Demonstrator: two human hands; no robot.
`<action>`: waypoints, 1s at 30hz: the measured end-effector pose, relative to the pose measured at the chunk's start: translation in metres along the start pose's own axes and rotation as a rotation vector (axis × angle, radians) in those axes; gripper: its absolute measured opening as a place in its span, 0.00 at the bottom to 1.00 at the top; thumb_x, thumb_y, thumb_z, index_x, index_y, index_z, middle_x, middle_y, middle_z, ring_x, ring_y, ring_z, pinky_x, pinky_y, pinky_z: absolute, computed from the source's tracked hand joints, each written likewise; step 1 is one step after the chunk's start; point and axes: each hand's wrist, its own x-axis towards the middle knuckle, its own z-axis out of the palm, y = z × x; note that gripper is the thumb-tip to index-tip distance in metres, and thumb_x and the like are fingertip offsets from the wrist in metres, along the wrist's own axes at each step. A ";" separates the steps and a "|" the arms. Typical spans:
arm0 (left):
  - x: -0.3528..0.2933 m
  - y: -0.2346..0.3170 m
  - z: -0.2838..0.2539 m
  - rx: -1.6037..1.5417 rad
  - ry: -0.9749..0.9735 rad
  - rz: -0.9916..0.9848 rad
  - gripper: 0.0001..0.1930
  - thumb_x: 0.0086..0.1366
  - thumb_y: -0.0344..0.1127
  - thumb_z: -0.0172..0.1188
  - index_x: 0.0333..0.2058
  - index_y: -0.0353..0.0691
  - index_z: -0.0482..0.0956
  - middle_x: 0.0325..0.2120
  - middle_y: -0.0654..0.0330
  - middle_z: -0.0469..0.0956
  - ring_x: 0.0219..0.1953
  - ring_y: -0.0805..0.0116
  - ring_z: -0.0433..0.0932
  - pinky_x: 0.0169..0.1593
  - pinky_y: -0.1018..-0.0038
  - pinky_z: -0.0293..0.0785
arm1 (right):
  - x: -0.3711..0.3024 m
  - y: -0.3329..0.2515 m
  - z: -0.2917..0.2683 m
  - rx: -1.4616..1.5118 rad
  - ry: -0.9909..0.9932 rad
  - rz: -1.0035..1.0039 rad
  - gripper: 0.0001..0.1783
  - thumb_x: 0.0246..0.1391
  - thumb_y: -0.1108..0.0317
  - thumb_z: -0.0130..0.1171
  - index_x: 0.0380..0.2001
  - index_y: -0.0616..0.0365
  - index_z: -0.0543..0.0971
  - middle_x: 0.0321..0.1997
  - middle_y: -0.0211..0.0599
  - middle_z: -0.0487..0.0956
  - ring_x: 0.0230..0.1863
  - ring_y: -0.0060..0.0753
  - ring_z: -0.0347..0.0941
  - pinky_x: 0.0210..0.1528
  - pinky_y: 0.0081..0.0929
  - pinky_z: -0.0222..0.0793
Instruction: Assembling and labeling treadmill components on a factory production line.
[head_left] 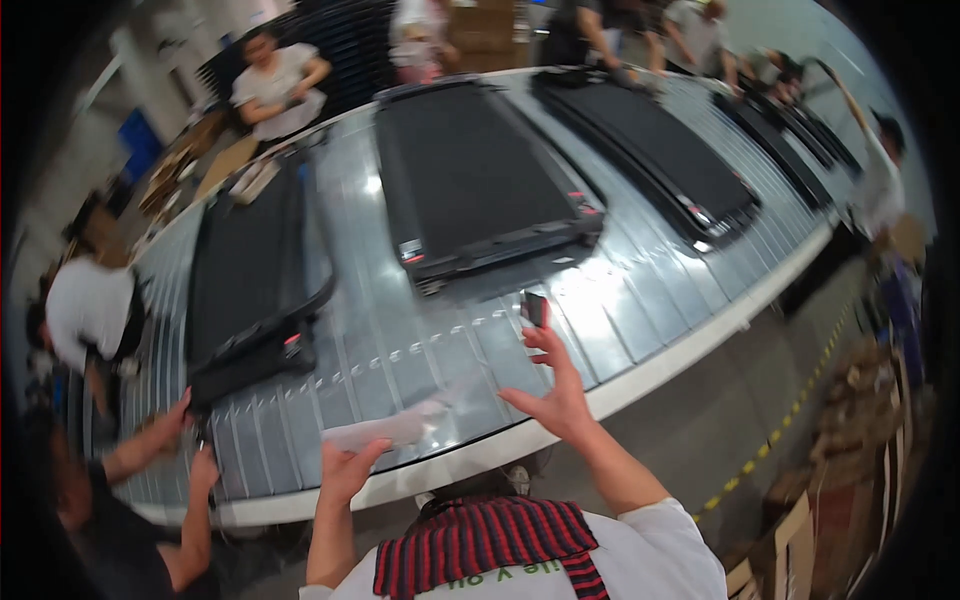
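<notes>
My left hand (350, 468) pinches a strip of translucent plastic film (385, 430), which stretches to the right over the near edge of the metal conveyor (350, 350); its far end is blurred. Above the conveyor, my right hand (562, 390) reaches forward with its thumb spread away from the fingers. A small black and red part (536, 309) shows right at those fingertips; whether they touch it is unclear. Beyond it lies a large black panel in a frame (475, 170), with red bits at its near corners.
More black framed panels lie left (245, 270) and right (650, 140) on the conveyor. A co-worker's hands (190, 430) work at the left panel's near end. Other people stand along the far side. Cardboard (850, 450) is piled at right, beyond a yellow floor line (765, 450).
</notes>
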 end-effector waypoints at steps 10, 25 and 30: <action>-0.015 -0.020 -0.145 0.159 -0.146 0.093 0.08 0.56 0.31 0.56 0.33 0.33 0.74 0.24 0.61 0.75 0.27 0.78 0.70 0.30 0.81 0.69 | -0.017 -0.052 0.172 0.463 -0.462 0.369 0.31 0.39 0.79 0.60 0.50 0.62 0.62 0.34 0.35 0.76 0.35 0.22 0.71 0.37 0.18 0.67; 0.007 -0.069 -0.299 0.199 -0.018 0.008 0.09 0.54 0.32 0.57 0.34 0.38 0.75 0.23 0.58 0.76 0.26 0.74 0.73 0.32 0.78 0.69 | 0.004 -0.064 0.312 0.457 -0.310 0.384 0.23 0.47 0.78 0.46 0.50 0.62 0.62 0.28 0.39 0.76 0.30 0.24 0.70 0.34 0.21 0.65; 0.008 -0.076 -0.300 0.259 -0.052 0.087 0.08 0.53 0.32 0.56 0.32 0.38 0.75 0.24 0.55 0.75 0.26 0.61 0.75 0.30 0.74 0.69 | 0.040 -0.043 0.305 0.375 -0.203 0.329 0.23 0.48 0.77 0.49 0.50 0.63 0.60 0.24 0.39 0.74 0.25 0.26 0.70 0.32 0.23 0.68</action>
